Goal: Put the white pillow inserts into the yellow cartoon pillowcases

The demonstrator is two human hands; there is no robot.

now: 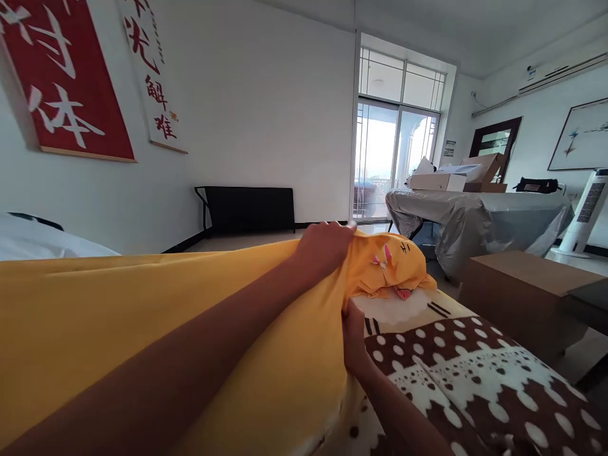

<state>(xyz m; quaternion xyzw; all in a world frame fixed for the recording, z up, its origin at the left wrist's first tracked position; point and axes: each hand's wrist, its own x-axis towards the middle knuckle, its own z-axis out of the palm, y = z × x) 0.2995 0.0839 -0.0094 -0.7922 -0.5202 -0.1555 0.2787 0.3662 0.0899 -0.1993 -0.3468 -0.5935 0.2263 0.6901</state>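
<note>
A large yellow cloth (228, 285), which looks like a bed sheet or cover, stretches across the left and middle of the view. My left hand (327, 244) grips its raised upper edge, knuckles up and fingers wrapped over the fabric. Lower down, my right hand (354, 332) is closed on a fold of the same cloth. Just beyond both hands lies a bunched yellow part with a printed cartoon pattern (387, 263). Beneath the cloth a brown and cream dotted blanket (465, 373) covers the bed. Both hands' fingertips are partly hidden by fabric.
A brown cardboard box (527, 275) stands right of the bed. Behind it is a plastic-covered table (456, 221) with open boxes (437, 182) on it. A black folded panel (249, 210) leans by the far wall. A white tower fan (586, 212) stands at the right.
</note>
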